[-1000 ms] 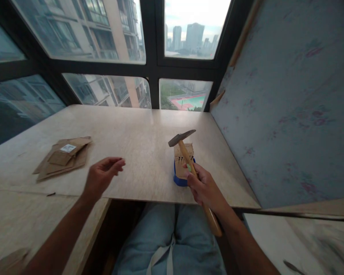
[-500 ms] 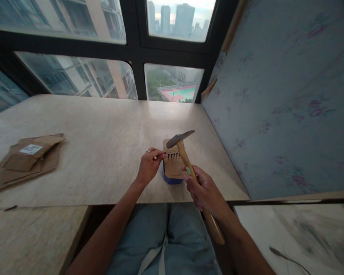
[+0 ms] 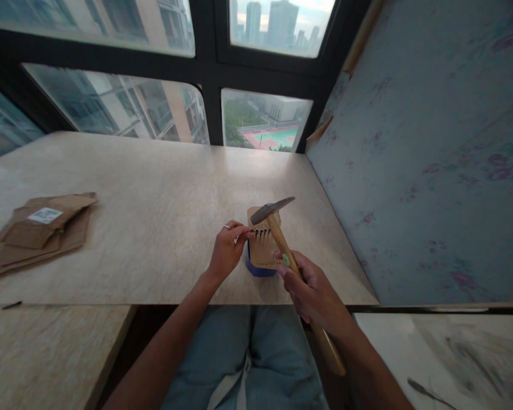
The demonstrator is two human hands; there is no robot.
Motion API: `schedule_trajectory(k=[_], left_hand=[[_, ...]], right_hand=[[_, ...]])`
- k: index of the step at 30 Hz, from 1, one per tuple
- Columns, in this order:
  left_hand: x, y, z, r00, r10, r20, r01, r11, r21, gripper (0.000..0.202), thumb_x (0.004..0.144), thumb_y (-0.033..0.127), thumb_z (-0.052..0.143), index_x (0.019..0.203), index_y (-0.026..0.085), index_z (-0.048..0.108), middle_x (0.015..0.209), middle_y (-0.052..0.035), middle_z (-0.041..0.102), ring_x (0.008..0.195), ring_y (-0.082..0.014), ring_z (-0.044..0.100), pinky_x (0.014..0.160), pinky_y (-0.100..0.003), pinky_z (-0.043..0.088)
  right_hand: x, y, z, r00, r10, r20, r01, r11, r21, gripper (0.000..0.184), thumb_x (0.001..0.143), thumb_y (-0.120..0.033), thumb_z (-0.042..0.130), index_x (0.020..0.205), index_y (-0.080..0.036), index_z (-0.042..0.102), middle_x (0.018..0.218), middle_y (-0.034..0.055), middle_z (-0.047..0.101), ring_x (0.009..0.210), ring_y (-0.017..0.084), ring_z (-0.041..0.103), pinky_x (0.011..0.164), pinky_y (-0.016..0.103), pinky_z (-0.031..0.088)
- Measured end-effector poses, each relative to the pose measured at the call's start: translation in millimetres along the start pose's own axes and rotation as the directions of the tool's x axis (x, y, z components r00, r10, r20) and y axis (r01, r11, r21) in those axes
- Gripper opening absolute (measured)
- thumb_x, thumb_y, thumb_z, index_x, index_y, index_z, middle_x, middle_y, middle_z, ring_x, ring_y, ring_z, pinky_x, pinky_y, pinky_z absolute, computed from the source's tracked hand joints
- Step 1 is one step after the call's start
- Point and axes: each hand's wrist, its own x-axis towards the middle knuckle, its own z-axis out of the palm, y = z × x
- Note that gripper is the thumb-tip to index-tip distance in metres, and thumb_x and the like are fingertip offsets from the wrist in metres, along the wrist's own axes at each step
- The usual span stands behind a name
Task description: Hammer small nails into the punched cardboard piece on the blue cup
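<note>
A small piece of tan leather (image 3: 265, 251) with a row of dark holes or prongs lies on a blue block (image 3: 256, 267) near the table's front edge. My left hand (image 3: 227, 248) pinches a thin metal tool against the leather's upper left. My right hand (image 3: 312, 291) grips the wooden handle of a hammer (image 3: 282, 239); its dark metal head hangs just above the leather.
A stack of brown paper envelopes (image 3: 36, 230) lies at the table's left. A pale blue board (image 3: 431, 148) stands along the right side. Windows run behind the wooden table (image 3: 154, 188). A small dark nail (image 3: 12, 305) lies at the left front edge.
My left hand has moved right from over the open table to the leather piece and pinched a tool there. The hammer stays raised over the leather.
</note>
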Motion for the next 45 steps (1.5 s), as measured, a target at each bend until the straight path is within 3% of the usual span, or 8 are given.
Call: schedule_trajectory(k=[7,12,19,25,31,36,41,45], left_hand=[[-1,6,-1.0,0.997,0.075,0.008,-0.076,0.988,0.136,0.018,0.093,0.019,0.055,0.093,0.018,0.073,0.087,-0.0064,0.066,0.084,-0.0184,0.062,0.077,-0.032,0.052],[-2,6,0.1,0.995,0.096,0.01,-0.096,0.977,0.189,0.019,0.093,0.016,0.054,0.093,0.017,0.072,0.088,-0.0073,0.067,0.085,-0.0195,0.062,0.077,-0.033,0.051],[-3,6,1.7,0.995,0.096,0.006,-0.095,0.972,0.215,0.021,0.092,0.013,0.051,0.085,0.017,0.071,0.084,-0.0065,0.065,0.082,-0.0189,0.06,0.074,-0.031,0.051],[-5,5,4.3,0.997,0.073,-0.017,-0.068,0.98,0.188,0.018,0.092,0.014,0.053,0.093,0.017,0.071,0.089,-0.0071,0.066,0.083,-0.0184,0.061,0.075,-0.031,0.051],[-3,10,0.3,0.994,0.103,0.023,-0.105,0.96,0.259,0.019,0.091,0.013,0.054,0.083,0.017,0.072,0.082,-0.0065,0.065,0.08,-0.0187,0.06,0.072,-0.031,0.05],[-3,9,-0.2,0.993,0.115,0.015,-0.115,0.964,0.238,0.02,0.092,0.015,0.054,0.089,0.019,0.074,0.084,-0.0067,0.067,0.08,-0.0182,0.061,0.073,-0.031,0.051],[-3,10,-1.2,0.995,0.102,0.02,-0.103,0.963,0.249,0.022,0.092,0.016,0.054,0.081,0.018,0.072,0.082,-0.0066,0.066,0.078,-0.0182,0.061,0.071,-0.031,0.051],[-3,11,-1.9,0.995,0.094,0.017,-0.095,0.965,0.243,0.02,0.092,0.016,0.055,0.086,0.018,0.074,0.084,-0.0072,0.067,0.079,-0.0184,0.062,0.073,-0.031,0.051]], right_hand=[[-7,-9,-11,0.995,-0.097,-0.029,0.083,0.949,-0.304,0.036,0.096,-0.036,0.047,0.124,-0.017,0.059,0.067,-0.0039,0.05,0.049,0.01,0.045,0.043,0.02,0.034],[-12,-22,-13,0.985,-0.17,-0.006,0.153,0.899,-0.411,0.034,0.096,-0.033,0.046,0.121,-0.016,0.061,0.071,-0.0018,0.057,0.06,0.013,0.05,0.054,0.023,0.038],[-6,-17,-13,0.992,-0.122,0.042,0.126,0.833,-0.539,0.025,0.095,-0.031,0.044,0.107,-0.017,0.06,0.076,0.0019,0.062,0.065,0.017,0.055,0.062,0.026,0.041],[-7,-17,-15,0.989,-0.147,0.033,0.143,0.851,-0.504,0.026,0.096,-0.03,0.042,0.113,-0.017,0.058,0.073,-0.0005,0.062,0.061,0.016,0.056,0.057,0.025,0.038],[-2,-11,-17,0.993,-0.1,0.058,0.116,0.823,-0.556,0.025,0.095,-0.03,0.042,0.108,-0.017,0.059,0.077,0.0026,0.065,0.067,0.019,0.059,0.063,0.028,0.041],[-3,-17,-18,0.991,-0.135,0.019,0.126,0.852,-0.508,0.027,0.096,-0.029,0.042,0.115,-0.018,0.058,0.074,-0.0004,0.063,0.061,0.016,0.056,0.058,0.025,0.038],[1,-15,-17,0.993,-0.096,0.067,0.117,0.82,-0.56,0.026,0.095,-0.028,0.043,0.11,-0.017,0.06,0.079,0.0033,0.065,0.067,0.019,0.059,0.063,0.028,0.04],[-1,-17,-20,0.99,-0.133,0.037,0.132,0.839,-0.528,0.026,0.095,-0.027,0.044,0.113,-0.018,0.06,0.075,-0.0003,0.063,0.061,0.016,0.056,0.059,0.025,0.039]])
